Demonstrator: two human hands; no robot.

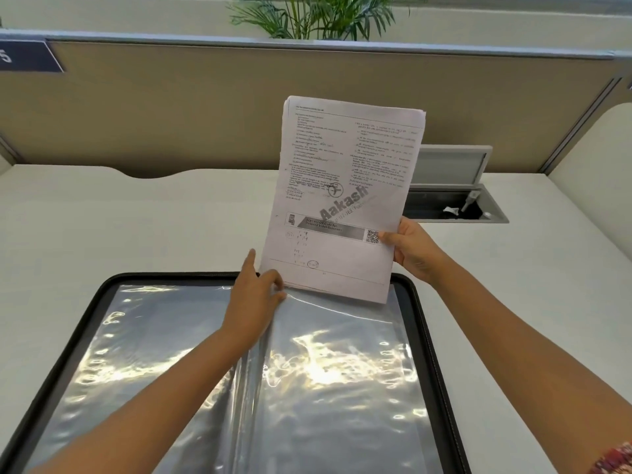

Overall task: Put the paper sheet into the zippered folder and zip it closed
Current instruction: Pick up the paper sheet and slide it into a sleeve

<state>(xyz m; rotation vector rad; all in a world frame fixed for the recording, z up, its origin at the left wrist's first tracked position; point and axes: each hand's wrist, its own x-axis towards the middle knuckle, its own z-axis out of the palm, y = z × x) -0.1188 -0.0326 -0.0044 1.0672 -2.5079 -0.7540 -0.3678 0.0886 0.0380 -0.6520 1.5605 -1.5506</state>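
Your right hand (412,249) holds the paper (345,196) by its lower right edge. Your thumb lies flat on the front of the page, right beside the little square code, and your other fingers are curled behind it, so the page is pinched between them. The paper stands up, leaning a bit to the right, with its printed side facing you. Its bottom edge is at the top of the clear plastic sleeve (335,371) on the right side of the open black folder (432,354). Your left hand (254,295) is at the paper's lower left corner. Its thumb and fingers are closed on the top edge of the sleeve, just below the paper. The folder lies flat and open on the white desk (119,220).
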